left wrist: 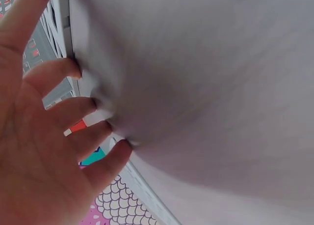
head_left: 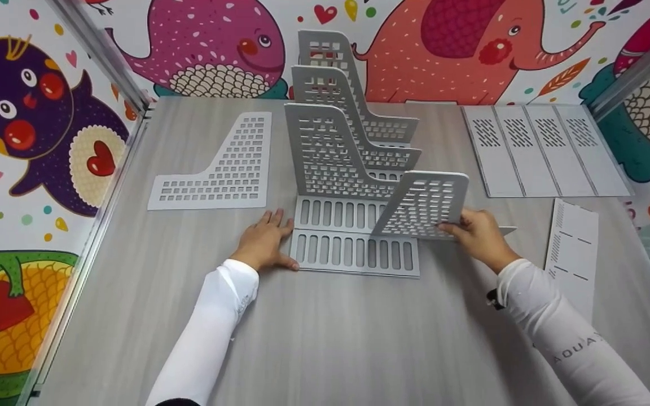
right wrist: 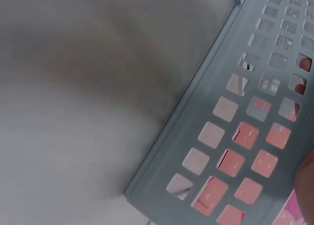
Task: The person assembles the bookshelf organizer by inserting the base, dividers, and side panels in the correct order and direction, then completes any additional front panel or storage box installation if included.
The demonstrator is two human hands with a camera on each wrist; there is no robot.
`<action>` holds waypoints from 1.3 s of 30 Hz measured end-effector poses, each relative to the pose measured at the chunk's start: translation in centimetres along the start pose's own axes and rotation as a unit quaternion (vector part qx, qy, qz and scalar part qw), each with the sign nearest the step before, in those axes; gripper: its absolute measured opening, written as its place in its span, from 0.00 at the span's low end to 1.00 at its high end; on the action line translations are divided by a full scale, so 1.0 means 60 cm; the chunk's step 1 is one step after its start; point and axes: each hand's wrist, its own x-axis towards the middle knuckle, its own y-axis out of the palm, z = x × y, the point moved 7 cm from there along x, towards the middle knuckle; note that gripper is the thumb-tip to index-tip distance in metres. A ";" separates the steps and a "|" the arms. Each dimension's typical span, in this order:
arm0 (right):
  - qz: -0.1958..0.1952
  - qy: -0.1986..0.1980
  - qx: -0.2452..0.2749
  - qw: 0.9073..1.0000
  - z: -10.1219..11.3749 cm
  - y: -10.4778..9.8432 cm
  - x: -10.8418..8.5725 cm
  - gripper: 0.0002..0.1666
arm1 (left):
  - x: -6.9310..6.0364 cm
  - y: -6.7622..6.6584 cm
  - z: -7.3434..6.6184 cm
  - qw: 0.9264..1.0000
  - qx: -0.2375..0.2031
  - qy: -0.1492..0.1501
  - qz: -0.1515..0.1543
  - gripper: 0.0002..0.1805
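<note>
A grey file rack, partly assembled, stands mid-table in the head view, with three upright perforated dividers (head_left: 316, 127) and a slotted base (head_left: 357, 232). My right hand (head_left: 486, 237) pinches another grey perforated divider (head_left: 452, 194), tilted over the right side of the base. In the right wrist view the square-holed divider (right wrist: 230, 122) fills the right, and a bit of hand shows at the edge. My left hand (head_left: 266, 239) rests with fingers spread at the base's left edge, its thumb by the front corner. The left wrist view shows that hand (left wrist: 54, 131) with fingertips against the tabletop.
A similar perforated divider (head_left: 240, 163) lies flat on the left of the table. Grey slatted panels (head_left: 539, 169) lie at the back right, and a slotted panel (head_left: 576, 254) lies nearer, beside my right forearm. Cartoon-printed walls (head_left: 443, 67) border the table.
</note>
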 end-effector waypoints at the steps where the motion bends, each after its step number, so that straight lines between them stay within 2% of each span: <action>1: -0.001 -0.001 -0.001 1.000 0.004 0.004 0.001 0.15 | 0.000 0.000 0.000 1.000 0.001 0.000 -0.001 0.59; 17: 0.000 0.000 0.000 1.000 0.061 0.075 0.032 0.13 | 0.000 -0.001 0.002 1.000 -0.009 -0.011 -0.002 0.59; 24: 0.003 -0.036 0.008 0.999 0.095 0.108 0.045 0.13 | -0.001 -0.003 0.000 1.000 -0.003 -0.006 -0.010 0.59; 34: -0.007 -0.047 0.005 0.999 0.115 0.128 0.054 0.11 | -0.002 -0.001 0.005 1.000 -0.006 -0.010 -0.013 0.59; 39: -0.001 -0.057 0.002 0.998 0.131 0.148 0.062 0.11 | 0.000 0.001 0.004 1.000 -0.018 -0.014 -0.016 0.59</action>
